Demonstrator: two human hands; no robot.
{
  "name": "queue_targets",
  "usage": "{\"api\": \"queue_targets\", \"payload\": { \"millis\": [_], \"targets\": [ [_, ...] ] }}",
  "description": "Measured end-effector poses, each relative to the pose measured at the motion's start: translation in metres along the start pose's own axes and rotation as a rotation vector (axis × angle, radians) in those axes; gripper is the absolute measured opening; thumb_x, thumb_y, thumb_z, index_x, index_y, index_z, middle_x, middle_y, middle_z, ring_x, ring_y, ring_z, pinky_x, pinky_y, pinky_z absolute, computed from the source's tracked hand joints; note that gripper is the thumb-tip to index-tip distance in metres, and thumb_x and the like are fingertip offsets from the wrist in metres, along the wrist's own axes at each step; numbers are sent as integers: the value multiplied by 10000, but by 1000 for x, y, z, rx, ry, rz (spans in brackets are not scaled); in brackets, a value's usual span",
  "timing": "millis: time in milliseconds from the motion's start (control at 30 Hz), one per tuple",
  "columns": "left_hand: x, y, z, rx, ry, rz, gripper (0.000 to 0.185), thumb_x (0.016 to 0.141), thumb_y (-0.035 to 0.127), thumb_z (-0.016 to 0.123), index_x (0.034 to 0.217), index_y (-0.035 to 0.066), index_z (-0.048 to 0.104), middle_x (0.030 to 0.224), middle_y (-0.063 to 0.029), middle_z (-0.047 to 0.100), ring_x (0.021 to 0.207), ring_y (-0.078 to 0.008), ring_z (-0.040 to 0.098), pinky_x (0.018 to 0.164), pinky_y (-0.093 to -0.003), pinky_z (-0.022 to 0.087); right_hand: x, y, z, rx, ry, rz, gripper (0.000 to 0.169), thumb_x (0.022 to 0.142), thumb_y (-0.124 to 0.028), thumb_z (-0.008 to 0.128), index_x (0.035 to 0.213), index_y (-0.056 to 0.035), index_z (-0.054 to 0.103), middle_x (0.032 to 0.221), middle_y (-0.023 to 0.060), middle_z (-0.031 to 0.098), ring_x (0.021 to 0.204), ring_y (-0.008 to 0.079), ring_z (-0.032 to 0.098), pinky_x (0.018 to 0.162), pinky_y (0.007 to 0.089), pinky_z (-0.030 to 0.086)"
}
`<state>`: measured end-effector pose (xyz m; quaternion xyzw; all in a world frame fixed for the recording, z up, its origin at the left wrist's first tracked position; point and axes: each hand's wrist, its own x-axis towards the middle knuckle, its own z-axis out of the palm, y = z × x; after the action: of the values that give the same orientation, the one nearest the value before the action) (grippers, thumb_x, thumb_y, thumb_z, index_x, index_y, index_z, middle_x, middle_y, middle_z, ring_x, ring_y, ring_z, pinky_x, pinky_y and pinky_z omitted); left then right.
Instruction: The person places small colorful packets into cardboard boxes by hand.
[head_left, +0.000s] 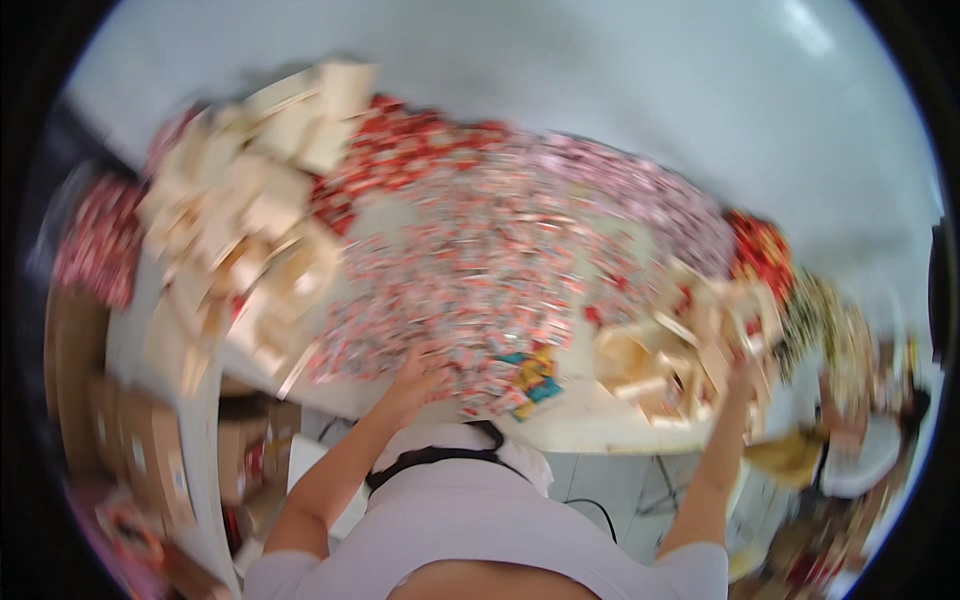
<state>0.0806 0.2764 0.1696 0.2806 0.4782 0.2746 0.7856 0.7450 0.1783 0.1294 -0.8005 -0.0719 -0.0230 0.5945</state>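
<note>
My left hand (420, 375) is at the near edge of a wide heap of small red-and-white packets (480, 262), its fingers spread over them. My right arm reaches out to the right, and my right hand (741, 367) is at a group of cream-coloured open boxes (626, 356); blur hides whether it grips one. Some of these boxes have red things inside. Between my hands, close to the table's near edge, lie a few yellow and teal packets (536, 382). The whole view is smeared by motion.
Many cream boxes (285, 187) are piled on the table's left side. Red packets (405, 139), pink packets (637, 180) and red-and-gold packets (761, 251) line the wall side. Cardboard cartons (150, 450) stand below left. Another person (862, 450) is at the far right.
</note>
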Motion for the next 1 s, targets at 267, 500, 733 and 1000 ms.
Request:
{"api": "queue_targets", "payload": {
  "millis": [267,500,733,1000],
  "targets": [
    [-70,-7,-129,-494,651,196,438,872,142,553,1262,162,355,1141,-45,492,982,-181,528,803,-377,456,-118,-32,122,-119,-269,-504,278,840,-128,539,1108,-63,511,925,57,564,643,142,565,532,283,455],
    [-113,-45,-165,-885,711,314,369,874,104,528,1219,135,403,1113,-58,516,923,-208,535,774,-369,459,-511,-98,310,-57,-1760,-399,547,805,-200,672,1270,-64,418,1160,123,508,972,227,572,789,356,476],
    [-174,-53,-176,-902,754,369,303,890,125,521,1176,135,420,1064,-53,542,901,-193,548,758,-352,469,-691,-122,381,-299,-1416,-684,501,773,-160,674,1209,-49,453,895,172,610,786,240,608,664,328,486],
    [-138,40,-233,36,740,571,462,827,137,587,1239,78,386,1213,-83,482,1095,-185,485,913,-354,401,-642,-162,292,40,-1340,-461,235,735,52,556,952,-16,615,846,136,603,724,253,583,605,327,449]
  ]
}}
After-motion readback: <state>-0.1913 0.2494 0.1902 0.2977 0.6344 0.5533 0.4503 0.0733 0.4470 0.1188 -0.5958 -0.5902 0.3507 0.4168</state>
